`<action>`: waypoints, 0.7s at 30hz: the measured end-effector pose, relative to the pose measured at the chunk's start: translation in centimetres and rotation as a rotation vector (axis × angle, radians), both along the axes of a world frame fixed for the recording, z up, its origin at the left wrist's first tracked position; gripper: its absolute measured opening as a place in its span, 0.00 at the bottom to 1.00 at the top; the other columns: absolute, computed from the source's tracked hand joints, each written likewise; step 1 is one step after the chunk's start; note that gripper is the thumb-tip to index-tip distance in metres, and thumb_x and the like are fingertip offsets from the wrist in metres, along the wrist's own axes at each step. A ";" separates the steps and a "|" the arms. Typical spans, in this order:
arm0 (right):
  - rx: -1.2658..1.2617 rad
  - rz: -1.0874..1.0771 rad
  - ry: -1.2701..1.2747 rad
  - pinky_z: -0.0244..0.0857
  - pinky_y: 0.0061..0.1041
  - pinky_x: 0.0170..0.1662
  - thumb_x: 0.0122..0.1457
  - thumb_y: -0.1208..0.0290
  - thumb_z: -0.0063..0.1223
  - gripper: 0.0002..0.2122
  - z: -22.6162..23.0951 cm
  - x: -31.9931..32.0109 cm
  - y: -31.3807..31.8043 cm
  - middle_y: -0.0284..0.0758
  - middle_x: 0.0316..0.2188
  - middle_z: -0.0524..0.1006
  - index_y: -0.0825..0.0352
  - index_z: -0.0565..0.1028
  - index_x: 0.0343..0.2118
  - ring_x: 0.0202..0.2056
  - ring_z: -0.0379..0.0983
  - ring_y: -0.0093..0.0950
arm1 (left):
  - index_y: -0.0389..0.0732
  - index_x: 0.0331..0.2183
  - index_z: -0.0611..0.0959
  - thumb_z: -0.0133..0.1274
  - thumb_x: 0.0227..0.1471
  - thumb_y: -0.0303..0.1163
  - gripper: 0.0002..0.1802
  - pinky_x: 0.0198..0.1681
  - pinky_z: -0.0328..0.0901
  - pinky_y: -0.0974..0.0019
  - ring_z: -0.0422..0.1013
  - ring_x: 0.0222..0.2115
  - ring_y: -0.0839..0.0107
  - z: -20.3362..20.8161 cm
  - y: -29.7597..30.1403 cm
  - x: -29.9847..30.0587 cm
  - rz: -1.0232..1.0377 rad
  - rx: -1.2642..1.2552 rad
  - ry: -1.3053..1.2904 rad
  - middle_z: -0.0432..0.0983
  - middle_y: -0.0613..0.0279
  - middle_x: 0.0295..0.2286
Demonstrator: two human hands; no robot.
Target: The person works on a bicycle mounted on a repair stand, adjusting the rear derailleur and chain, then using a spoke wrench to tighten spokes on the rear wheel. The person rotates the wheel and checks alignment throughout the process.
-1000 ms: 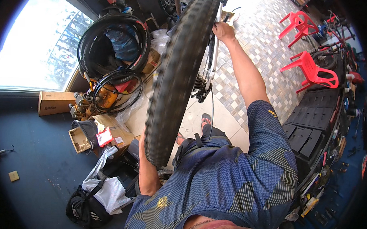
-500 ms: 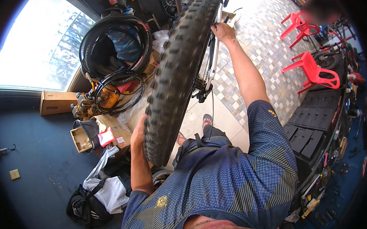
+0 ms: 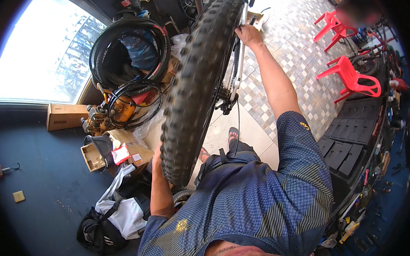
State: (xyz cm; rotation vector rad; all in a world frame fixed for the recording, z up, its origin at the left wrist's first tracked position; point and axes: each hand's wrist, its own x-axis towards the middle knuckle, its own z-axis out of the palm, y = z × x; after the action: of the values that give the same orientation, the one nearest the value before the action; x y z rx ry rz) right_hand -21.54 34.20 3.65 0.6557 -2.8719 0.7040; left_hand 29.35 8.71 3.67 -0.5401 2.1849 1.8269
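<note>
A bicycle wheel with a wide, knobby black tyre (image 3: 200,82) stands tall right before me, its tread slightly blurred. To its right run a white frame tube (image 3: 239,66) and, lower down, the rear sprockets (image 3: 223,93) and derailleur (image 3: 227,106). My right hand (image 3: 249,35) is closed round the upper part of the frame beside the tyre. At the tyre's lower left edge is my left hand (image 3: 157,152), mostly hidden behind the tread, so its fingers do not show. A thin cable (image 3: 238,124) hangs below the derailleur.
Loose tyres (image 3: 97,56), a cardboard box (image 3: 65,116) and an open carton (image 3: 138,150) stand at left. A black bag (image 3: 99,232) lies lower left. Red plastic chairs (image 3: 351,79) stand on the tiled floor. Black cases (image 3: 349,128) and a wall of tools line the right side.
My left hand has slipped slightly down and further behind the tyre's edge. My right hand stays on the frame. The whole view has shifted slightly.
</note>
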 end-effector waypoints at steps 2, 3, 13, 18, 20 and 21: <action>0.006 0.004 0.005 0.71 0.41 0.43 0.60 0.53 0.44 0.20 -0.2 -0.2 0.2 0.49 0.33 0.80 0.65 0.82 0.36 0.37 0.77 0.47 | 0.33 0.50 0.76 0.49 0.57 0.35 0.22 0.51 0.64 0.64 0.70 0.45 0.67 -0.2 0.4 0.8 -0.030 -0.053 -0.017 0.74 0.57 0.46; 0.005 0.009 0.003 0.71 0.41 0.43 0.60 0.53 0.45 0.20 -0.3 -0.4 0.3 0.49 0.33 0.80 0.66 0.82 0.36 0.37 0.77 0.47 | 0.33 0.50 0.76 0.49 0.57 0.35 0.22 0.51 0.64 0.64 0.70 0.45 0.67 -0.3 0.6 1.1 -0.045 -0.071 -0.026 0.74 0.57 0.46; 0.020 0.004 -0.065 0.70 0.43 0.47 0.63 0.53 0.46 0.19 0.2 0.1 0.1 0.48 0.36 0.79 0.65 0.80 0.38 0.41 0.77 0.45 | 0.34 0.49 0.78 0.50 0.57 0.40 0.23 0.50 0.64 0.64 0.71 0.43 0.68 0.3 2.1 0.1 -0.124 -0.174 -0.023 0.76 0.57 0.43; 0.007 -0.006 -0.056 0.69 0.43 0.48 0.63 0.53 0.43 0.20 0.7 0.6 0.1 0.47 0.36 0.79 0.65 0.80 0.37 0.41 0.76 0.46 | 0.35 0.48 0.79 0.50 0.56 0.43 0.24 0.49 0.64 0.64 0.72 0.42 0.68 0.6 2.4 -1.1 -0.147 -0.195 -0.010 0.77 0.57 0.42; 0.004 0.003 -0.059 0.69 0.44 0.48 0.63 0.53 0.42 0.20 0.8 0.9 -0.2 0.47 0.36 0.79 0.66 0.80 0.37 0.41 0.76 0.46 | 0.35 0.48 0.79 0.50 0.56 0.44 0.24 0.49 0.64 0.64 0.72 0.42 0.68 0.6 2.6 -1.2 -0.148 -0.203 -0.008 0.77 0.57 0.41; 0.006 0.009 -0.067 0.69 0.44 0.48 0.63 0.53 0.42 0.20 0.8 0.7 -0.1 0.47 0.36 0.79 0.66 0.80 0.37 0.41 0.76 0.46 | 0.35 0.48 0.79 0.50 0.56 0.44 0.25 0.49 0.64 0.64 0.72 0.42 0.68 0.7 2.6 -1.3 -0.155 -0.206 -0.007 0.77 0.57 0.41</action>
State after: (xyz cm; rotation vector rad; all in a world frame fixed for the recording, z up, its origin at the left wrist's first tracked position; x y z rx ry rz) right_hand -20.85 34.10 4.50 0.6589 -2.9354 0.7323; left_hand 28.02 11.35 4.35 -0.4023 2.3529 1.5315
